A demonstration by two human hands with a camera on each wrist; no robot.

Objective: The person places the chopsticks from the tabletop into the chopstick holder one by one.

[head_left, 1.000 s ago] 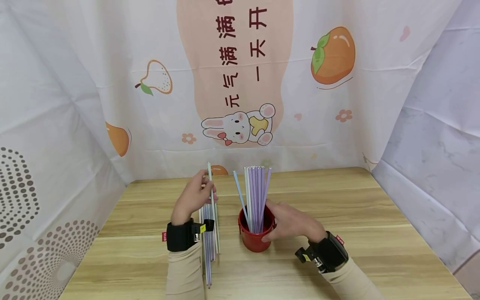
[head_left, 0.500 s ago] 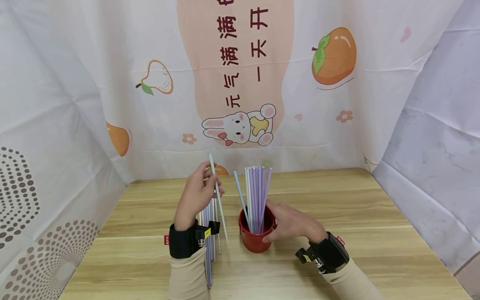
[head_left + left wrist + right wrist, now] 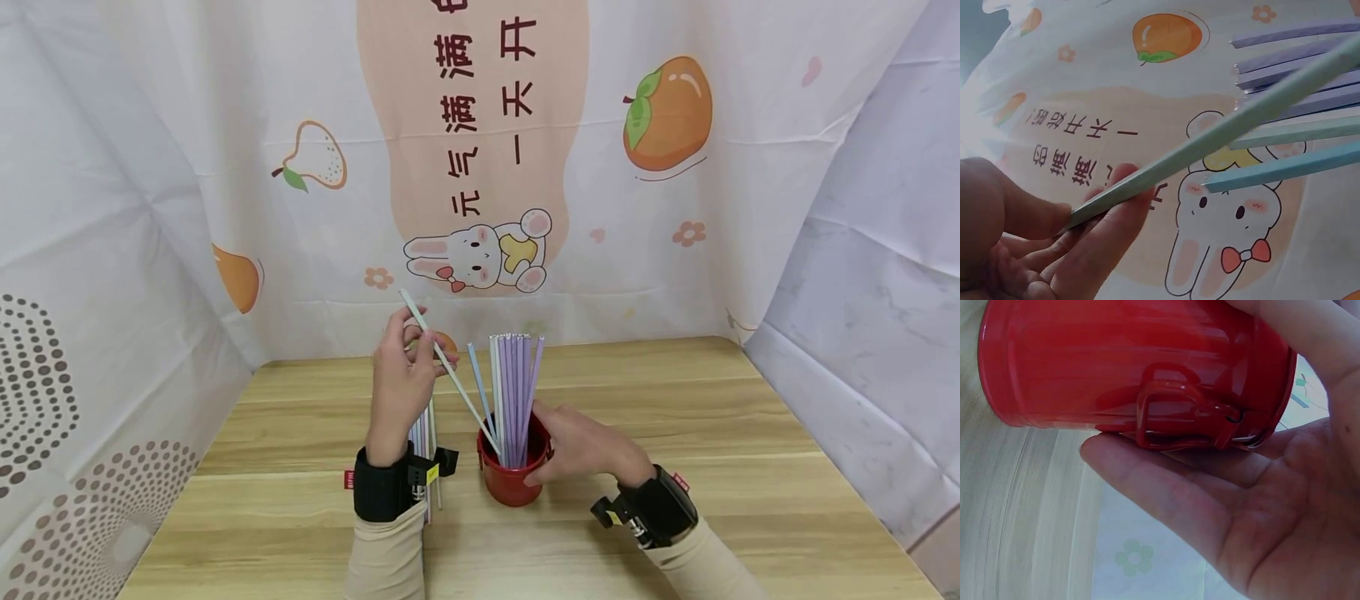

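Note:
In the head view my left hand pinches a thin pale green stick near its upper end. The stick slants down to the right, and its lower end is inside the mouth of the small red bucket. In the left wrist view the thumb and fingers hold the same faceted stick. My right hand grips the bucket's right side, with thumb and fingers either side of the wire handle's loop in the right wrist view. Purple sticks, a blue stick and pale ones stand in the bucket.
More pastel sticks lie on the wooden table left of the bucket, partly hidden under my left wrist. A printed white cloth hangs behind the table's far edge.
My left hand has lifted the pale green stick off the row on the table, moved it rightward and tilted it, bringing its lower end into the bucket. The right hand and bucket have stayed put.

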